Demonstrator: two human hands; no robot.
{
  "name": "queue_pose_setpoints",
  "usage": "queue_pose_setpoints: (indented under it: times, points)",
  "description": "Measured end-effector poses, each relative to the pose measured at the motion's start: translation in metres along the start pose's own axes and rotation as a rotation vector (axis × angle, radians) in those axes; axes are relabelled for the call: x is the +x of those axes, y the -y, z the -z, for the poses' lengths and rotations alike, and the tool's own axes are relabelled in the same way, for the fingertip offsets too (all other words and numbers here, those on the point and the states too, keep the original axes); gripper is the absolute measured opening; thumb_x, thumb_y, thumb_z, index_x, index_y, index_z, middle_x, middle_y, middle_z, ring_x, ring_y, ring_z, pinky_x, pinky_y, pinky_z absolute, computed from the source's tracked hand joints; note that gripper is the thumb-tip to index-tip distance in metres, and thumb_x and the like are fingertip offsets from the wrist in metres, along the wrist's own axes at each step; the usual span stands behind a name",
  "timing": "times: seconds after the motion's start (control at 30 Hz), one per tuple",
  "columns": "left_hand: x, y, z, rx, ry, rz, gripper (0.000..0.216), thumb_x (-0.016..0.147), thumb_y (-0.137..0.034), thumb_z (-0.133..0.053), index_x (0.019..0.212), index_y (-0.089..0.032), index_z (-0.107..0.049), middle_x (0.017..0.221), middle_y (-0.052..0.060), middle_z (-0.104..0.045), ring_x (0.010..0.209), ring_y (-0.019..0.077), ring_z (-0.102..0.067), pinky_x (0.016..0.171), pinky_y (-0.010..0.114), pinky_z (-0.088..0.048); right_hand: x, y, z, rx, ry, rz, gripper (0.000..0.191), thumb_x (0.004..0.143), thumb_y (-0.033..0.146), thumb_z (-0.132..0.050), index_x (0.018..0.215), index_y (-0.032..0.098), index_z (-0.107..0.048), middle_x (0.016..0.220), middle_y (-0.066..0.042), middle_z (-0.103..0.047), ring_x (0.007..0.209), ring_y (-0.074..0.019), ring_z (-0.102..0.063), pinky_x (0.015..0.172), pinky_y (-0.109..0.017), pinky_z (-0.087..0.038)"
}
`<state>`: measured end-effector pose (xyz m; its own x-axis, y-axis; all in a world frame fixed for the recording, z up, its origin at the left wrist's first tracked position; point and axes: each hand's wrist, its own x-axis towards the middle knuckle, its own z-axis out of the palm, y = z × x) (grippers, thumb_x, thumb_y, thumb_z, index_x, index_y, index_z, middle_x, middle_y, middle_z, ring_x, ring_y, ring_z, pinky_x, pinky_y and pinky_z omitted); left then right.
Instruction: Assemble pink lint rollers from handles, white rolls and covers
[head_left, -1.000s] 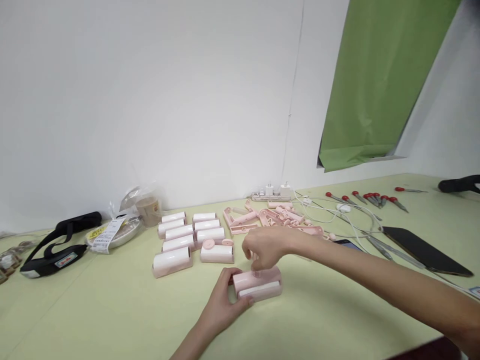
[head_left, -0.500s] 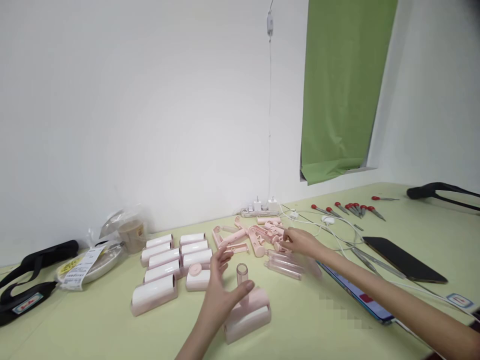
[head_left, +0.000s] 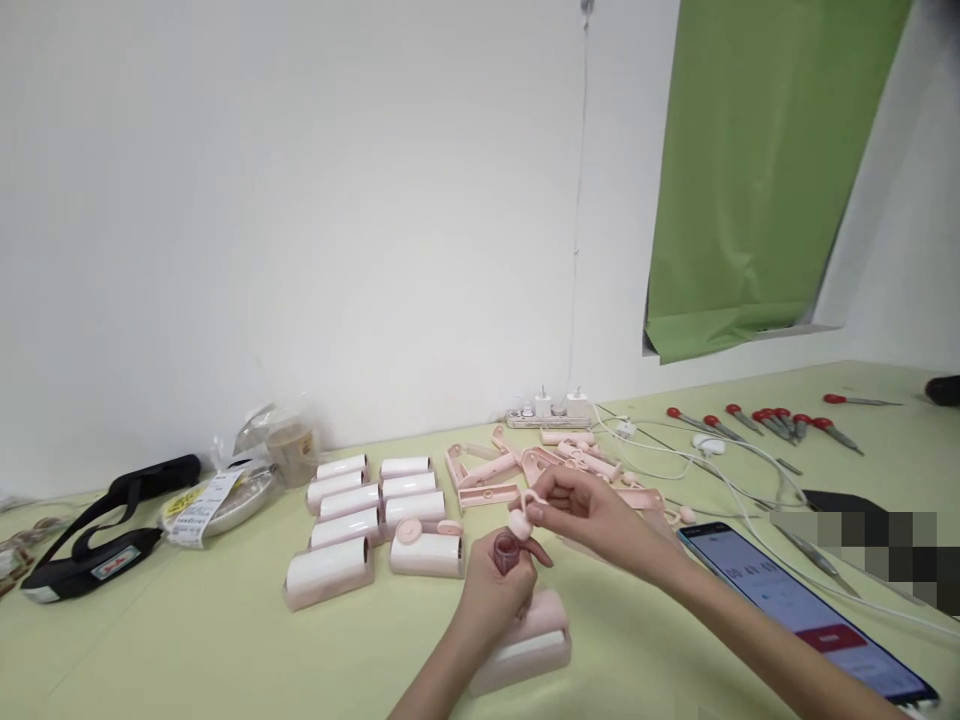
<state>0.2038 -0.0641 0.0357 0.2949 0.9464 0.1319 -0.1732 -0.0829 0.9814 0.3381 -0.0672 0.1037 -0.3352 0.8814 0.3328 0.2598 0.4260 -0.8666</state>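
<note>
My left hand [head_left: 495, 590] is wrapped round a clear pinkish tube [head_left: 506, 547], whose round mouth points up out of the fist. Just above that mouth, my right hand [head_left: 581, 510] pinches a small pink cap with a loop [head_left: 520, 522]. Below the left hand lies a pink-and-white cylinder case [head_left: 525, 655], partly hidden by it. A similar case [head_left: 426, 553] with round pink pieces on top sits to the left. Beyond the hands are loose pink plastic parts [head_left: 487, 495], some covered by my right hand.
Two rows of white-and-pink cylinders [head_left: 330, 570] stand left. A lit phone [head_left: 810, 620], white cables [head_left: 735, 480] and several red-handled tools [head_left: 780, 420] lie right. A power strip [head_left: 547, 418] is at the wall. Far left are a wrapped bowl [head_left: 225, 500], a cup [head_left: 292, 453] and black straps [head_left: 112, 550].
My left hand has closed round the upright tube. My right hand has come from the pile of pink parts towards the tube with a cap. The view has turned slightly left.
</note>
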Motion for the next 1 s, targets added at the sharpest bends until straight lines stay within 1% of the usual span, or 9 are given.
queue_pose_setpoints:
  times: [0.1, 0.27, 0.47, 0.63, 0.8, 0.83, 0.9, 0.97, 1.0]
  points:
    - [0.002, 0.002, 0.001, 0.02, 0.014, -0.005, 0.007, 0.06, -0.018, -0.044, 0.053, -0.017, -0.047, 0.028, -0.012, -0.028, 0.023, 0.0027, -0.024, 0.03, 0.016, -0.018, -0.001, 0.01, -0.015, -0.089, 0.023, 0.071, 0.02, 0.077, 0.037, -0.049, 0.073, 0.018, -0.052, 0.073, -0.001, -0.056, 0.067, -0.0134, -0.056, 0.061, -0.025, -0.045]
    - [0.001, 0.003, 0.002, 0.047, 0.026, 0.0, 0.008, 0.059, -0.017, -0.043, 0.051, -0.018, -0.045, 0.028, -0.011, -0.029, 0.024, 0.0038, -0.026, 0.03, 0.017, -0.019, -0.001, 0.013, -0.018, -0.235, 0.005, 0.121, 0.017, 0.076, 0.037, -0.05, 0.082, 0.022, -0.058, 0.081, -0.001, -0.06, 0.078, -0.0159, -0.055, 0.068, -0.025, -0.043]
    - [0.0, -0.001, 0.002, 0.076, 0.04, -0.035, 0.017, 0.058, -0.016, -0.044, 0.045, -0.02, -0.034, 0.03, -0.01, -0.028, 0.028, 0.0031, -0.026, 0.032, 0.017, -0.019, -0.002, 0.013, -0.025, -0.274, 0.02, 0.112, 0.012, 0.074, 0.03, -0.052, 0.068, 0.02, -0.054, 0.072, 0.0, -0.056, 0.071, -0.0149, -0.052, 0.066, -0.025, -0.041]
    - [0.0, 0.005, 0.004, 0.07, 0.052, -0.071, 0.025, 0.062, -0.018, -0.047, 0.047, -0.021, -0.027, 0.031, -0.011, -0.023, 0.03, 0.0016, -0.023, 0.034, 0.017, -0.015, 0.0, 0.016, -0.029, -0.264, 0.044, 0.111, 0.01, 0.073, 0.022, -0.05, 0.063, 0.019, -0.048, 0.067, 0.002, -0.05, 0.067, -0.0135, -0.049, 0.065, -0.025, -0.04]
    - [0.0, 0.007, 0.001, 0.059, 0.017, 0.01, 0.029, 0.065, -0.027, -0.05, 0.045, -0.021, -0.029, 0.029, -0.011, -0.023, 0.027, 0.0025, -0.023, 0.031, 0.017, -0.018, 0.0, 0.013, -0.036, -0.263, 0.0, 0.092, 0.014, 0.073, 0.023, -0.05, 0.061, 0.019, -0.045, 0.064, 0.002, -0.047, 0.064, -0.0127, -0.047, 0.061, -0.023, -0.039]
    - [-0.001, 0.004, 0.001, 0.064, 0.023, 0.024, 0.026, 0.066, -0.029, -0.051, 0.048, -0.02, -0.035, 0.03, -0.01, -0.025, 0.027, 0.0033, -0.026, 0.031, 0.017, -0.02, -0.001, 0.012, -0.036, -0.255, -0.012, 0.094, 0.014, 0.075, 0.026, -0.049, 0.062, 0.019, -0.046, 0.065, 0.002, -0.048, 0.064, -0.0126, -0.048, 0.06, -0.023, -0.039]
    - [-0.004, -0.006, 0.005, 0.109, 0.056, -0.019, 0.017, 0.061, -0.03, -0.058, 0.065, -0.016, -0.049, 0.043, -0.006, -0.044, 0.037, 0.0073, -0.042, 0.038, 0.019, -0.034, 0.001, 0.01, -0.033, -0.26, -0.012, 0.115, 0.018, 0.077, 0.031, -0.047, 0.064, 0.018, -0.051, 0.067, 0.001, -0.051, 0.066, -0.013, -0.049, 0.061, -0.023, -0.039]
    - [-0.008, -0.02, 0.017, 0.207, 0.053, -0.132, 0.049, 0.052, -0.029, -0.068, 0.095, -0.017, -0.049, 0.077, 0.002, -0.058, 0.071, 0.0154, -0.056, 0.062, 0.024, -0.044, 0.01, 0.01, -0.024, -0.298, -0.006, 0.136, 0.023, 0.078, 0.036, -0.047, 0.066, 0.018, -0.056, 0.068, 0.0, -0.054, 0.067, -0.0137, -0.049, 0.062, -0.024, -0.038]
    - [-0.01, -0.026, 0.026, 0.263, 0.02, -0.192, 0.062, 0.051, -0.03, -0.07, 0.106, -0.019, -0.044, 0.094, 0.005, -0.056, 0.088, 0.0192, -0.053, 0.075, 0.028, -0.043, 0.019, 0.011, -0.018, -0.316, -0.011, 0.136, 0.026, 0.078, 0.038, -0.047, 0.066, 0.018, -0.058, 0.065, 0.0, -0.054, 0.065, -0.0136, -0.049, 0.06, -0.024, -0.037]
